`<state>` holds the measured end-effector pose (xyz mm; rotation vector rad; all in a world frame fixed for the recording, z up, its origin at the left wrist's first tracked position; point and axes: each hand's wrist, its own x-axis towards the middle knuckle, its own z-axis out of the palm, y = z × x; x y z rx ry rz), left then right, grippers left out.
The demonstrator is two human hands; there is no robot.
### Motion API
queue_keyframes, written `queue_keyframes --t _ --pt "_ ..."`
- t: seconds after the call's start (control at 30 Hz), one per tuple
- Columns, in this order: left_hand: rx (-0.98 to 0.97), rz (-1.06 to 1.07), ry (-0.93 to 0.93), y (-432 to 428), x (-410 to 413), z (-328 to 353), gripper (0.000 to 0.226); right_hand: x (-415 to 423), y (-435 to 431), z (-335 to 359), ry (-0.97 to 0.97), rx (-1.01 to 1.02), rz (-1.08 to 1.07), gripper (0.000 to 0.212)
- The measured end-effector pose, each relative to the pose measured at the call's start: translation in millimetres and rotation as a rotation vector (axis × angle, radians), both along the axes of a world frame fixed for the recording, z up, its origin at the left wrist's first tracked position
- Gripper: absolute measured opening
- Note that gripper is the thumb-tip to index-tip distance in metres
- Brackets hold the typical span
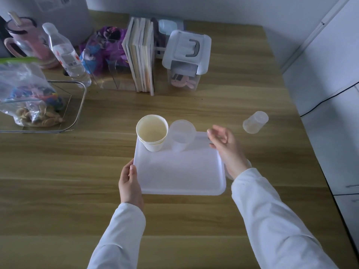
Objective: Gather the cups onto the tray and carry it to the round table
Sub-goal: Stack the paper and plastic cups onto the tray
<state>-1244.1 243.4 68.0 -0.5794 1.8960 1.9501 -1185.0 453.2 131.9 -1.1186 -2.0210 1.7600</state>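
A white rectangular tray (180,171) lies on the wooden table in front of me. At its far left corner stands a white paper cup (152,135), upright, with a clear plastic cup (181,135) beside it on the right. Another clear plastic cup (255,122) sits upside down on the table, right of the tray. My left hand (130,184) grips the tray's left edge, thumb on top. My right hand (226,146) hovers over the tray's far right corner, fingers apart, holding nothing. Something pale and round (229,173) is partly hidden under my right wrist.
Behind the tray stand a row of books (140,55) and a lidded clear box (186,59). At the left are a wire-rimmed clear bin (77,105) with a snack bag (29,98), a water bottle (66,53) and a pink mug (25,39). White cabinets (330,94) border the table's right edge.
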Motion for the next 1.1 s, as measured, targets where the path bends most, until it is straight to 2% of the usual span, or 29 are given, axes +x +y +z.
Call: queue_keyframes --t 0.1,0.17,0.37,0.57,0.77,0.87,0.97,1.1 --pt "-0.006 0.036 0.003 -1.5 -2.5 -2.7 0.02 35.5 36.1 -3.5 -0.149 0.304 -0.004 0.045" --pt "-0.01 0.055 0.016 -1.4 -3.2 -4.7 0.02 58.3 54.1 -16.1 -0.278 0.423 -0.015 0.047" --pt "-0.014 0.064 0.017 3.0 -3.2 -6.2 0.019 87.6 63.4 -53.6 -0.606 0.56 0.261 0.068" --pt "-0.017 0.042 0.009 6.0 -3.6 -7.1 0.02 89.8 65.6 -64.2 -0.599 0.59 0.269 0.059" --pt "-0.015 0.039 -0.005 9.7 -1.3 -5.9 0.023 89.8 76.4 -45.0 -0.413 0.386 -0.065 0.056" --pt "-0.006 0.039 -0.011 10.7 0.1 -5.3 0.023 86.6 75.6 -33.5 -0.292 0.029 -0.24 0.049" --pt "-0.001 0.036 -0.009 12.2 2.3 -2.4 0.02 82.6 70.8 -27.5 -0.026 -0.383 -0.332 0.051" --pt "0.007 0.035 -0.004 13.0 4.8 -2.4 0.021 74.7 60.2 -19.1 0.197 -0.629 -0.366 0.033"
